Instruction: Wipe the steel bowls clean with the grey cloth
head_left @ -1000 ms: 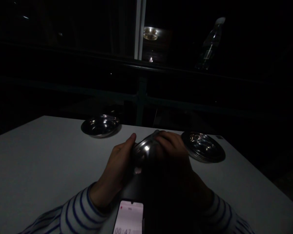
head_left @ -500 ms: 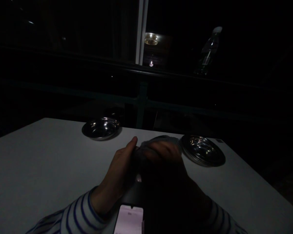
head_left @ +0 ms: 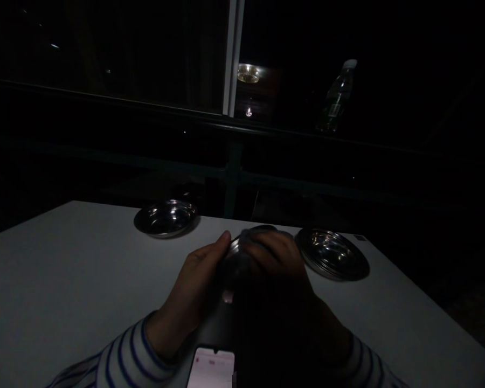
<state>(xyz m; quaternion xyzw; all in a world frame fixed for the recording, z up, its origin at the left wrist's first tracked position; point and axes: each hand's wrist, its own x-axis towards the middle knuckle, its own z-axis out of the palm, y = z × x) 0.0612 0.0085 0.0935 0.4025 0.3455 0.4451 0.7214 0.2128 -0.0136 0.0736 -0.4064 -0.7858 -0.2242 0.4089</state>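
Note:
The scene is very dark. My left hand (head_left: 196,280) grips the left edge of a shiny steel bowl (head_left: 236,257) held tilted above the white table (head_left: 64,269). My right hand (head_left: 277,258) presses a dark cloth, barely visible, against the bowl's outer surface. Both wrists wear striped sleeves. A second steel bowl (head_left: 166,217) rests on the table at the back left. A stack of steel plates or bowls (head_left: 332,253) lies just right of my right hand.
A lit phone (head_left: 212,369) lies on the table's near edge between my forearms. Beyond the table runs a dark ledge with a plastic bottle (head_left: 335,99) and a window frame (head_left: 232,56). The table's right edge drops off near the stack.
My right hand has rubbed back and forth over the bowl, covering its shiny surface. The left hand keeps its hold. The camera has tilted slightly.

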